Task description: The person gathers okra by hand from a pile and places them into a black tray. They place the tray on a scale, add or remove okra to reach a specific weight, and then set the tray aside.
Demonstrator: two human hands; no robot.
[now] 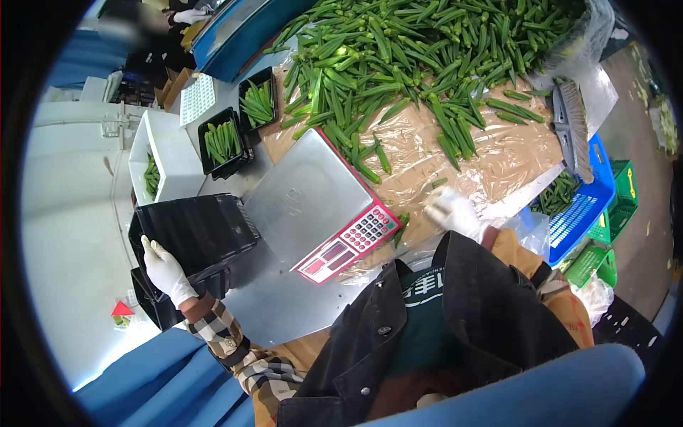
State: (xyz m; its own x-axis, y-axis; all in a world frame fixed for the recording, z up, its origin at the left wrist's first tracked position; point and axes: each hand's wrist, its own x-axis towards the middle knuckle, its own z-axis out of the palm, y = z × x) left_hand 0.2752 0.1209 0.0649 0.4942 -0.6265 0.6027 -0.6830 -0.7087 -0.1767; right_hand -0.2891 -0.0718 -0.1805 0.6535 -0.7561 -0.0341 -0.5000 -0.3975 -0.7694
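Observation:
My left hand (pixel 165 272), in a white glove, is closed on the near edge of a stack of black trays (pixel 196 238) left of the scale. In a matching glove, my right hand (pixel 454 212) is over the plastic-covered brown surface (pixel 413 153), right of the scale and beside a small okra piece; its fingers are partly bent and seem to hold nothing. The scale (pixel 306 192) has a bare metal plate and a red keypad side facing me. A large heap of okra (pixel 398 53) lies beyond it. Two black trays of okra (pixel 222 141) stand behind the scale at left.
A white foam box (pixel 178 160) with some okra stands at the left. The brush (pixel 571 128) lies at the right edge, beside a blue basket (pixel 601 192) and green crates (pixel 622 199). A blue chute (pixel 231 35) rises behind. Another person's gloved hand (pixel 191 16) shows at the top left.

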